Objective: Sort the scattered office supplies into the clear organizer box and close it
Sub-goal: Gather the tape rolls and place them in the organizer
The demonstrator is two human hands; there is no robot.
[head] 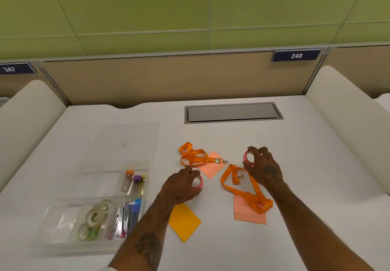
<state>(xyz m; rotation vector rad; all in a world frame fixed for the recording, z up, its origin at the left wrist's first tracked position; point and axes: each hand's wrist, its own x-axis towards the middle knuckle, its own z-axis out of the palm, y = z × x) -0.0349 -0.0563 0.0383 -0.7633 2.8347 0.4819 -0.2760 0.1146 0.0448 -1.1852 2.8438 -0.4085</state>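
- Left hand point(181, 186): fingers curled round the near pink tape roll point(199, 183), on the desk point(295, 165) just right of the clear organizer box point(69, 243).
- Right hand point(263, 168): fingertips pinch the far pink tape roll point(246, 157). Whether it is lifted cannot be told.
- Handling, judged: both rolls are light, rigid rings. Grip across the outer rim or through the core.
- Obstructions: two orange lanyards point(194, 155) and three sticky notes point(184, 222) lie around the rolls. The limp straps may snag.
- Box lid point(126, 139) lies open; clear tape rolls point(94, 218) fill one front compartment.
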